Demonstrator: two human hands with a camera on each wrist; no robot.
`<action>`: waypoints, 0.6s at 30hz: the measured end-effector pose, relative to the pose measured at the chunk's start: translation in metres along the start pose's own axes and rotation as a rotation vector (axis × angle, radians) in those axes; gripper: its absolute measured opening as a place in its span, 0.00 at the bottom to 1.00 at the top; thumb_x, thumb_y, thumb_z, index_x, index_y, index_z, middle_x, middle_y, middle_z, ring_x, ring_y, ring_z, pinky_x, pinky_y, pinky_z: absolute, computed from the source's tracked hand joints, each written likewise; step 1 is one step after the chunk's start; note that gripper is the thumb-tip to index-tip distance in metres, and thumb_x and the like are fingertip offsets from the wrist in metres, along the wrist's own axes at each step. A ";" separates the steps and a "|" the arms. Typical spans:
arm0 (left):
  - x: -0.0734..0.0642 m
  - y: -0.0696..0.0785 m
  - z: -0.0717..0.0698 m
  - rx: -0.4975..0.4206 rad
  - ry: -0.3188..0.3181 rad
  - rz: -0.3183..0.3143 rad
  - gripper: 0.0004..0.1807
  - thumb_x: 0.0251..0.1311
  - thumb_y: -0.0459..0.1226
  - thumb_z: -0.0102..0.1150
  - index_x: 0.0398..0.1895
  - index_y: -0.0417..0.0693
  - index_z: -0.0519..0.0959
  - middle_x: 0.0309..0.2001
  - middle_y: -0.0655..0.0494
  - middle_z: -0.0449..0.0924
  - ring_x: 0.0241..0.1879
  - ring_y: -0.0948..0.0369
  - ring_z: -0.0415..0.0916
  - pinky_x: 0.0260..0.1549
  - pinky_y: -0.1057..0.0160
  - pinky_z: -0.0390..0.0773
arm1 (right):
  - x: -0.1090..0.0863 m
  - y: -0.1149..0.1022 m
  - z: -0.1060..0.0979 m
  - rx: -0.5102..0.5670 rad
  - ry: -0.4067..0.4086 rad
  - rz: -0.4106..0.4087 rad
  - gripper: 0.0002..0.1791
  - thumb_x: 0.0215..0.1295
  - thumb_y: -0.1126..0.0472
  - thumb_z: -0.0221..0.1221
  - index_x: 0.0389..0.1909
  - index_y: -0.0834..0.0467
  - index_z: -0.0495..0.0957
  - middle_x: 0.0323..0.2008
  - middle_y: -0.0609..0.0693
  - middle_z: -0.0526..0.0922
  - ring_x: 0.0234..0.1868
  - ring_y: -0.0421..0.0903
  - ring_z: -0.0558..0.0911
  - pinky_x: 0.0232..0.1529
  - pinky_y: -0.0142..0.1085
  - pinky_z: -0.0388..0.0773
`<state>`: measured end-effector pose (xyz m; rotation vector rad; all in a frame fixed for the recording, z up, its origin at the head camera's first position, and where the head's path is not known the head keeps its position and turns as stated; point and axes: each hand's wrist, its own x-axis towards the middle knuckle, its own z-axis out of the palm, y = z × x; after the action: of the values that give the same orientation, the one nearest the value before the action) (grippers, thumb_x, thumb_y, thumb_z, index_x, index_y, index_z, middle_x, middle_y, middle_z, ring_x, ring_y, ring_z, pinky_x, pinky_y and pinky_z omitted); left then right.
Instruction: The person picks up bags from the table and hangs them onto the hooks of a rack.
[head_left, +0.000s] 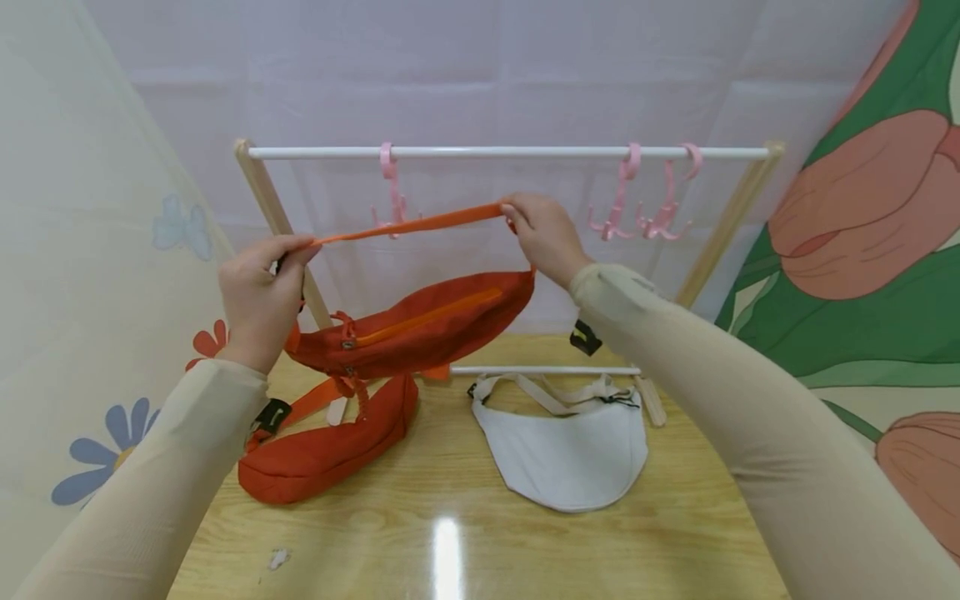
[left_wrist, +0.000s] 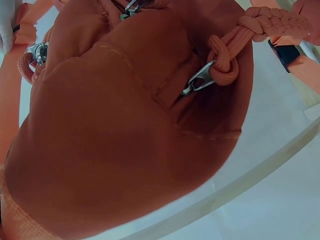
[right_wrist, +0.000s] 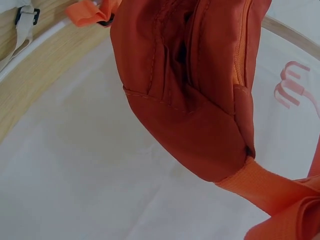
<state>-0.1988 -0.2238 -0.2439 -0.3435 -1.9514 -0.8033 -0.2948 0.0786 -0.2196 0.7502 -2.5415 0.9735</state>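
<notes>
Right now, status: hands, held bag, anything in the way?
Left hand and right hand gripping orange strap. Raised red bag hanging below it. Pink hook behind strap in head view; nothing seen blocking.

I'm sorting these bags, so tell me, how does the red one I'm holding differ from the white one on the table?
The red bag hangs from its strap in the air; the white bag lies on the table.
The red bag's orange strap is stretched between your left hand and right hand; the white bag's cream strap lies slack.
The red bag shows an orange zip; the white bag's visible face is plain.
Both have straps.
</notes>
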 end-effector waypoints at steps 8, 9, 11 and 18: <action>0.001 -0.001 -0.001 -0.007 0.012 -0.038 0.09 0.63 0.31 0.62 0.40 0.32 0.85 0.34 0.38 0.84 0.21 0.82 0.62 0.25 0.79 0.64 | 0.006 -0.004 0.002 -0.044 0.004 -0.015 0.17 0.77 0.59 0.45 0.50 0.65 0.79 0.31 0.57 0.77 0.33 0.52 0.72 0.47 0.43 0.70; 0.001 -0.001 -0.002 -0.006 0.014 -0.043 0.09 0.63 0.31 0.62 0.40 0.32 0.85 0.34 0.38 0.84 0.20 0.82 0.62 0.25 0.79 0.64 | 0.007 -0.004 0.002 -0.048 0.004 -0.016 0.17 0.78 0.59 0.45 0.50 0.64 0.79 0.30 0.57 0.77 0.33 0.52 0.72 0.47 0.43 0.69; 0.001 -0.002 -0.002 -0.001 0.016 -0.048 0.10 0.63 0.31 0.62 0.40 0.32 0.85 0.34 0.38 0.84 0.21 0.83 0.62 0.25 0.79 0.64 | 0.009 -0.006 0.002 -0.057 0.007 -0.018 0.17 0.78 0.58 0.45 0.50 0.64 0.79 0.29 0.56 0.76 0.32 0.51 0.71 0.46 0.42 0.69; 0.005 -0.005 -0.003 0.002 0.021 -0.046 0.10 0.62 0.32 0.62 0.40 0.31 0.85 0.32 0.37 0.84 0.18 0.84 0.61 0.25 0.81 0.65 | 0.016 -0.011 0.003 -0.094 0.020 -0.027 0.16 0.78 0.59 0.45 0.47 0.65 0.78 0.28 0.56 0.74 0.32 0.53 0.71 0.46 0.42 0.68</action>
<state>-0.2014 -0.2303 -0.2408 -0.2893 -1.9468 -0.8317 -0.3020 0.0644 -0.2085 0.7424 -2.5334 0.8425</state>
